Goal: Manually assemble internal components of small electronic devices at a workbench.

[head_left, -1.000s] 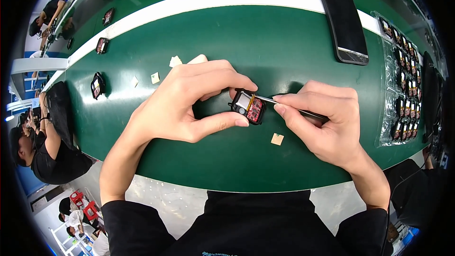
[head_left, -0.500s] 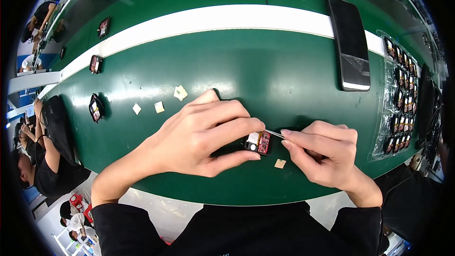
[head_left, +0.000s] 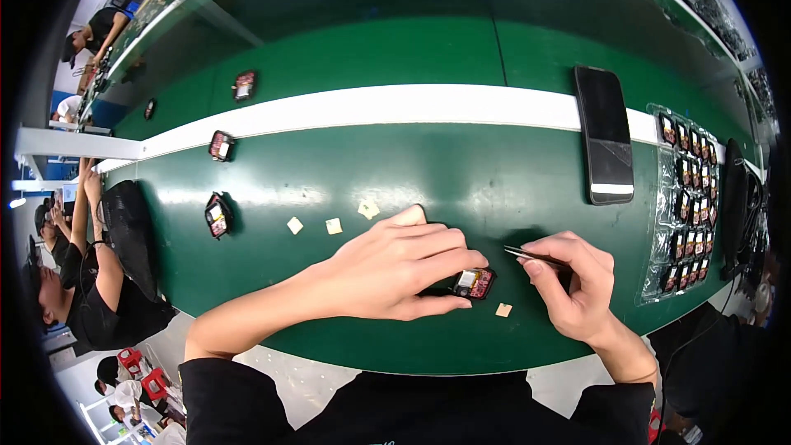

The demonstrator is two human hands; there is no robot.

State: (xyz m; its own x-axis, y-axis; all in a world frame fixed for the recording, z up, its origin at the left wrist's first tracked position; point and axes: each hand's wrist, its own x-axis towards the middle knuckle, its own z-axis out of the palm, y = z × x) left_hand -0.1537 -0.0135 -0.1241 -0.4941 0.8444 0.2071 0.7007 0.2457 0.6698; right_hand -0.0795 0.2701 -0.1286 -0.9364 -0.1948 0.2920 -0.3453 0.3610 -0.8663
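My left hand (head_left: 395, 270) rests on the green table, its thumb and forefinger closed around the left side of a small black device case (head_left: 475, 283). Inside the case, a red circuit board and a pale block show. To its right, my right hand (head_left: 577, 287) pinches a pair of metal tweezers (head_left: 519, 253). The tweezer tips point left, apart from the case, with nothing visible between them. A small tan square (head_left: 503, 310) lies on the table just below the case.
Several more tan squares (head_left: 333, 226) lie beyond my left hand. Similar device cases (head_left: 217, 216) sit at the left. A black smartphone (head_left: 605, 132) lies across the white strip (head_left: 428, 105). A clear plastic tray (head_left: 662, 239) at the right holds rows of device cases. People sit at the left.
My right hand has drawn the tweezers away from the case to the right. My left hand still holds the case. The whole view has shifted as my head moved.
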